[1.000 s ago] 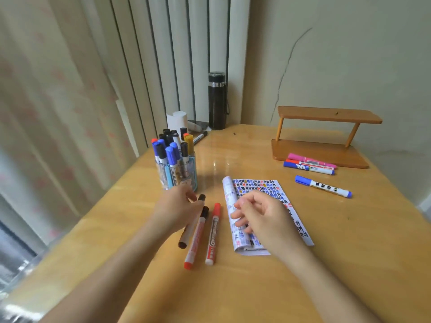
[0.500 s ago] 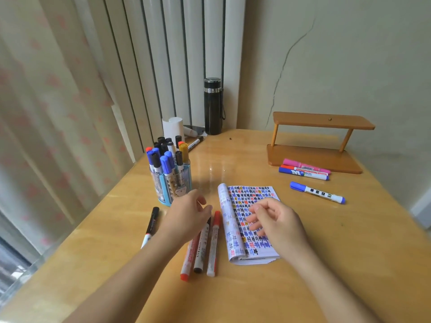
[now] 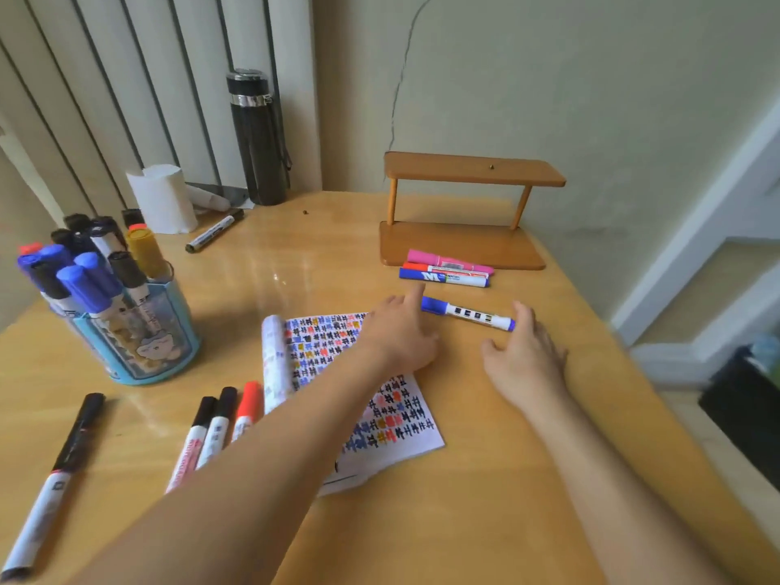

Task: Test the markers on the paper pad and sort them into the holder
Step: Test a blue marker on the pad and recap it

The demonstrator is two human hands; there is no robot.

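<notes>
Black flask point(image 3: 258, 137) stands upright at back of table point(image 3: 506, 521), w/ white paper roll point(image 3: 162, 198) to its left. Wooden 2-tier stand point(image 3: 472, 173) sits on right, by cracked wall point(image 3: 591, 78).

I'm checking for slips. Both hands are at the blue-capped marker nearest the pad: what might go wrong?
The blue-capped marker lies loose on the table. A nudge from the left hand or right hand might roll it away. The left forearm crosses the paper pad and might drag it.
</notes>
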